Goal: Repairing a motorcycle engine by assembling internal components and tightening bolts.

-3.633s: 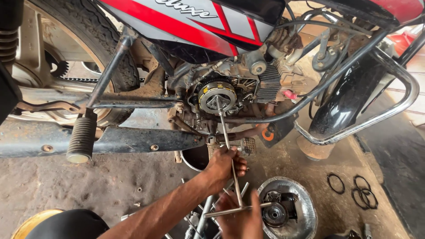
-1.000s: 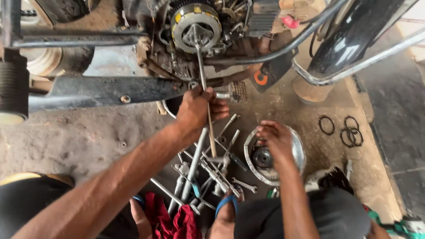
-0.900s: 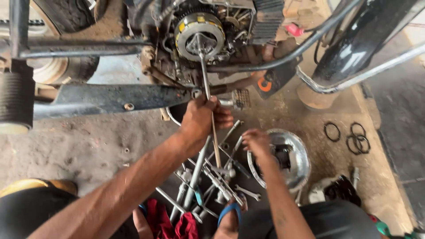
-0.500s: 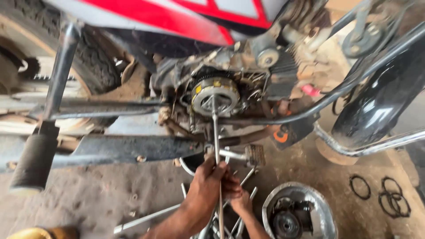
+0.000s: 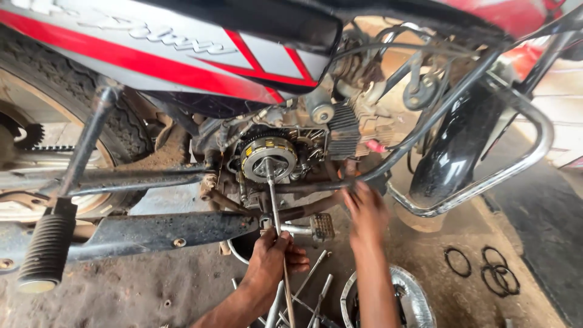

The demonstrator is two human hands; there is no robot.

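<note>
Hands work at a red-and-white motorcycle [image 5: 200, 54] with its engine side open: the left hand [image 5: 274, 261] is clamped around a long socket wrench [image 5: 276, 225] seated in the exposed clutch assembly [image 5: 268, 159], while the right hand [image 5: 365, 209], fingers spread, braces on the chrome crash guard [image 5: 486, 182]. Turning the centre fastener appears in hand; it likely calls for firm, square torque. Black ring plates [image 5: 486, 273] lie on the ground.

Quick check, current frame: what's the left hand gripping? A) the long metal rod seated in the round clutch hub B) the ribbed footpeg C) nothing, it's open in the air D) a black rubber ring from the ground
A: the left hand is closed around the long metal rod, whose upper end sits in the clutch hub; the right hand reaches toward the engine.
</note>
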